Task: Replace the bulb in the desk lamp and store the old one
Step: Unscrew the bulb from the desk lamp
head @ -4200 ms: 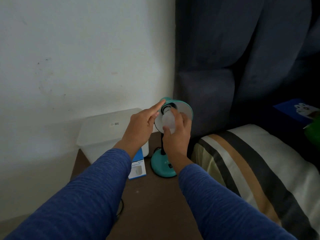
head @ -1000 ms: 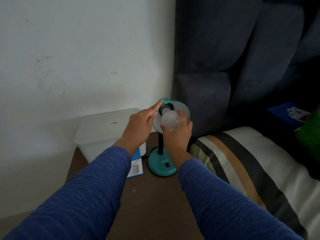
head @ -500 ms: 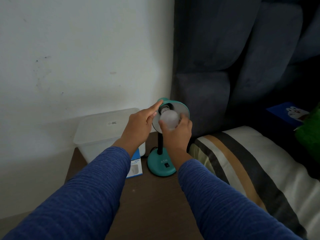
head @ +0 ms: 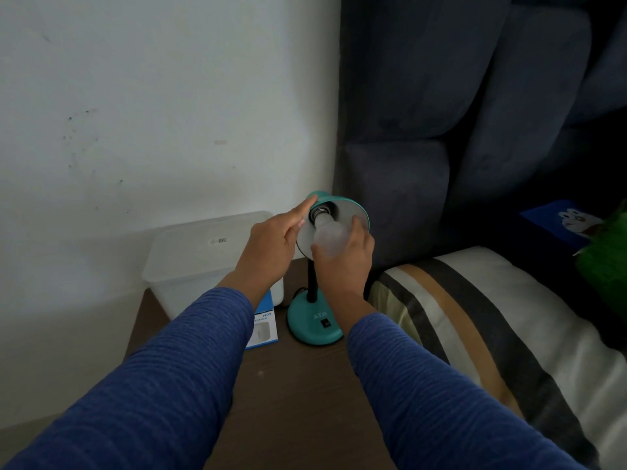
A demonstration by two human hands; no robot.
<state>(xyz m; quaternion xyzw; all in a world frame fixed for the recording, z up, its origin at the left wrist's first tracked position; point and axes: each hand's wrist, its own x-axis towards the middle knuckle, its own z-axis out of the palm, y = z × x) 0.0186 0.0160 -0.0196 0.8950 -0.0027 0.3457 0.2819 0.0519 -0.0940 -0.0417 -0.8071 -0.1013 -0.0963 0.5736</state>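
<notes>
Frosted bulb (head: pixel 329 236) has backed out, threads now exposed at teal lamp shade (head: pixel 353 212) | right hand (head: pixel 342 262) fingers grip bulb, left hand (head: pixel 271 249) steadies shade, forefinger extended | removal nearly done; fitting replacement, storing remain

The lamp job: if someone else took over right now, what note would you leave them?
Left hand: steadies the teal lamp shade, index finger along its top.
Right hand: gripping the frosted bulb, whose threaded base shows at the socket.
Bulb box lies on the table by the lamp base; a clear bin stands behind it.
Done: bulb nearly unscrewed, it seems.
Left: free it, fit the other bulb, store the old one.
</notes>
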